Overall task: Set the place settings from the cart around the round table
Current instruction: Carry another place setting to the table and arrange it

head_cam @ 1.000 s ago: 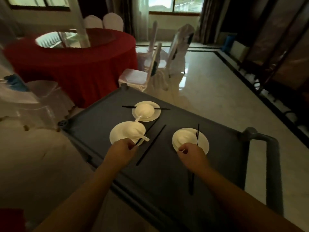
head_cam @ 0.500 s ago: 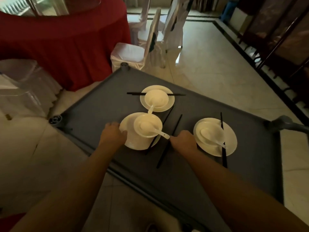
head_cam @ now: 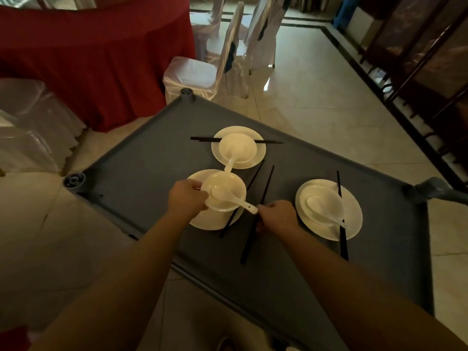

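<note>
Near the left edge of the grey cart top (head_cam: 141,158): a white bowl (head_cam: 224,191) on a white plate (head_cam: 210,220), a white spoon (head_cam: 233,200) lying in the bowl with its handle sticking out toward the right. Left hand (head_cam: 187,198) gripping the bowl's left rim, thumb over the lip, fingers curled beneath; bowl perhaps tipped slightly, hard to tell. Right hand (head_cam: 277,215) just beside the spoon handle's tip, fingers curled and pinching a black chopstick (head_cam: 257,216) that runs diagonally across the cart top. A second chopstick (head_cam: 241,198) alongside, partly tucked under the plate's right side.

Toward the far corner: another plate (head_cam: 258,154) with bowl (head_cam: 238,148) and spoon (head_cam: 230,163), a pair of chopsticks (head_cam: 205,139) laid crosswise behind the bowl. Near the right edge: a third plate (head_cam: 353,214) with bowl (head_cam: 324,198) and spoon (head_cam: 321,209), chopsticks (head_cam: 343,239) crossing its right side and reaching past the near rim.

Beyond the cart's far-left corner: the round table (head_cam: 96,59) draped in red cloth, white-covered chairs (head_cam: 200,74) around it, pale tiled floor (head_cam: 316,105) to the right.
</note>
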Motion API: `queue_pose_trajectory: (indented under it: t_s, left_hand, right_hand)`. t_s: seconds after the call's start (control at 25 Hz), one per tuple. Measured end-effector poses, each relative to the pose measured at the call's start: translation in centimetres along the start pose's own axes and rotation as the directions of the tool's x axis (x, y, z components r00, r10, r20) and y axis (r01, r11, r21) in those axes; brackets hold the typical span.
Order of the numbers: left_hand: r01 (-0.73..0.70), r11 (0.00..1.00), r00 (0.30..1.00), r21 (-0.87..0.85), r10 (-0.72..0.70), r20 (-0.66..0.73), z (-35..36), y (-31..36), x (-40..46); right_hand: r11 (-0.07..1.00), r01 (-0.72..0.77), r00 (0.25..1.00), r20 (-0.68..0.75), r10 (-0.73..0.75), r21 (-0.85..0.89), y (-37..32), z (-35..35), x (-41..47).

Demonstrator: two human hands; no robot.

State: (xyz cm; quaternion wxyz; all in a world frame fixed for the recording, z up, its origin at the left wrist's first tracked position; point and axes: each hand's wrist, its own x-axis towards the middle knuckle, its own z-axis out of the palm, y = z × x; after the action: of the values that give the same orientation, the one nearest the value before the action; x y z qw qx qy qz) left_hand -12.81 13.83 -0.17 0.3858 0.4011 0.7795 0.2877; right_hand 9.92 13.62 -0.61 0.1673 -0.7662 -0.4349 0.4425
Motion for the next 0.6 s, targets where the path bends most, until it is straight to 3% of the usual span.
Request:
queue_pose_trajectory:
  t_s: [0.12,0.28,0.6]
  left_hand:
    - [0.024,0.998,1.000,-0.057,-0.024,-0.003,-1.1,-0.5,-0.1]
    - [0.023,0.997,0.999,-0.080,-0.025,-0.023,-2.8,-1.4,-0.1]
    - [-0.017,1.000,0.999,-0.023,0.016,-0.050,-4.1,-2.9,0.8]
  right_hand:
    - [0.977,-0.055,0.993,0.110,0.033,0.204,-0.2,0.3,-0.8]
    - [0.939,-0.089,0.974,0.225,0.012,0.333,-1.4,1.2,-1.5]
    - [0.910,-0.145,0.982,0.171,0.083,0.388,-3.2,3.0,-1.0]
